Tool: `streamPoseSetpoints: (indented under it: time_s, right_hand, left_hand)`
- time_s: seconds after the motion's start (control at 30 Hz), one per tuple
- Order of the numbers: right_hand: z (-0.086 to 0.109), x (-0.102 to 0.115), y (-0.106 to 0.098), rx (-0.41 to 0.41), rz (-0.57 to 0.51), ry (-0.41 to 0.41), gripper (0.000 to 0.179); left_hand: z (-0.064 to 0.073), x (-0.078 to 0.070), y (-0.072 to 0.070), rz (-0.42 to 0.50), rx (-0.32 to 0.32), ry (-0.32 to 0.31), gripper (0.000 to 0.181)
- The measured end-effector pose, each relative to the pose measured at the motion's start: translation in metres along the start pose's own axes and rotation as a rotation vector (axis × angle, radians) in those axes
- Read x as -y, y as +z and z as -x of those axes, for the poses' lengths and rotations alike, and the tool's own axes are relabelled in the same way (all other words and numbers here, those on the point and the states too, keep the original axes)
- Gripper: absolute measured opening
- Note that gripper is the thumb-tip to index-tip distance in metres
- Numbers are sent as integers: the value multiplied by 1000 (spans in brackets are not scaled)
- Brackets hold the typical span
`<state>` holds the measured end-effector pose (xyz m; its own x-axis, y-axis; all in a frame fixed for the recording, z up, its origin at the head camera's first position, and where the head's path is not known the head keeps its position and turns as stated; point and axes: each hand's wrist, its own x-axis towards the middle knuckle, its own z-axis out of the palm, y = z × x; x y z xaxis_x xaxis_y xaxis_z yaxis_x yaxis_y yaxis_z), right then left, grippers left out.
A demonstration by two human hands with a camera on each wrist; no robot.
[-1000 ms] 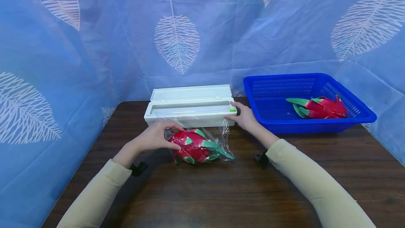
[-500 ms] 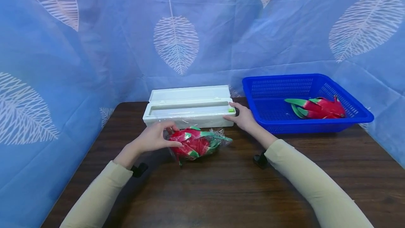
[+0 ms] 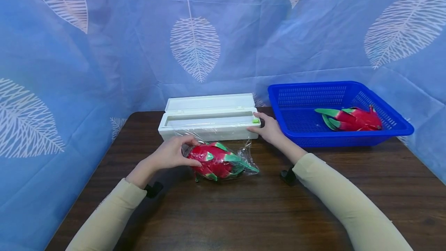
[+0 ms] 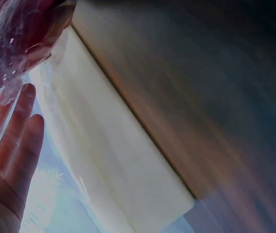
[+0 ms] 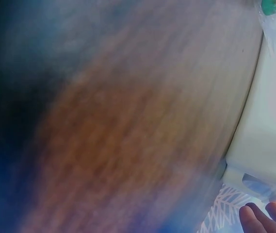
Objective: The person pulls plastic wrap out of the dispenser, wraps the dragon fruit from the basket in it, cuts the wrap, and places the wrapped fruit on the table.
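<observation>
Apparently wooden table (image 3: 278, 212), leaf-printed cloth (image 3: 240, 38).

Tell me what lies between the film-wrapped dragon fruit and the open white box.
Clear film spans from the white box to the wrapped dragon fruit, with dark tabletop showing through it; the head view shows this.

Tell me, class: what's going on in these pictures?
A person's left hand holds a red, green-tipped dragon fruit with clear, crinkled plastic film around it, just in front of a long white rectangular box. The right hand grips the box's right end; the box's lid stands open. To the right, a second red-and-green dragon fruit lies in a blue perforated plastic basket.
</observation>
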<state>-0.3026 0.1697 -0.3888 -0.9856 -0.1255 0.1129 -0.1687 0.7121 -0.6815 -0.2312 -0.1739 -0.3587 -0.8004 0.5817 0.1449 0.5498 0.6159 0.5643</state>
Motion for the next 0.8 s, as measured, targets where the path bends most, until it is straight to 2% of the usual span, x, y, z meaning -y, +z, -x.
streamPoseSetpoints:
  time_s: [0.23,0.33,0.4,0.53,0.67,0.8]
  right_hand:
    - [1,-1,0,-1,-22,-4,73]
    - [1,-2,0,-6,-31,-7,72]
    - [1,-3,1,-9,-41,-9,72]
    - [1,-4,1,-18,-60,-12,72]
    - [0,-5,1,-27,-69,-26,71]
    - [-1,-5,2,-31,-71,-39,70]
  left_hand:
    - [-7,-2,-16,64,109,-36,64]
    - [-17,-2,-29,48,115,-30,61]
    - [-28,-3,-38,13,98,-9,55]
    - [-57,-8,-51,-22,73,42,41]
    - [-88,-15,-57,-30,86,72,33]
    - [-113,-20,-58,-25,102,65,30]
